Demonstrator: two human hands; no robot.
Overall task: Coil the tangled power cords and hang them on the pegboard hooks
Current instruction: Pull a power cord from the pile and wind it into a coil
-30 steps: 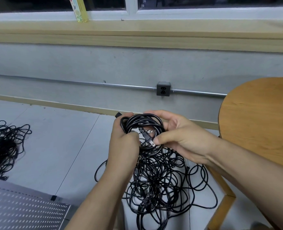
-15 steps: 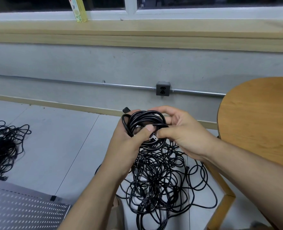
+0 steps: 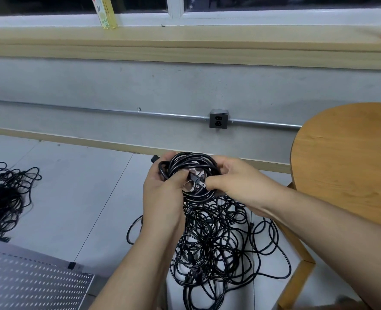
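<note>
A coiled black power cord (image 3: pixel 190 161) is held up between both hands above the floor. My left hand (image 3: pixel 162 191) grips the coil's left side, thumb laid over the loops. My right hand (image 3: pixel 236 182) grips the right side and pinches the cord's plug (image 3: pixel 198 181) across the coil's centre. Below the hands a tangled heap of black cords (image 3: pixel 216 240) lies on the floor. A second tangle of cords (image 3: pixel 4 198) lies at the far left. The grey pegboard (image 3: pixel 28 283) shows at the bottom left; no hooks are visible on it.
A round wooden table (image 3: pixel 350 162) stands at the right, its leg (image 3: pixel 296 260) beside the cord heap. A wall outlet (image 3: pixel 218 121) on a metal conduit sits ahead. A yellow bottle (image 3: pixel 105 12) stands on the window ledge.
The coil and both hands have shifted slightly. My left thumb has moved onto the coil and the plug now lies across the coil's centre under my right fingers.
</note>
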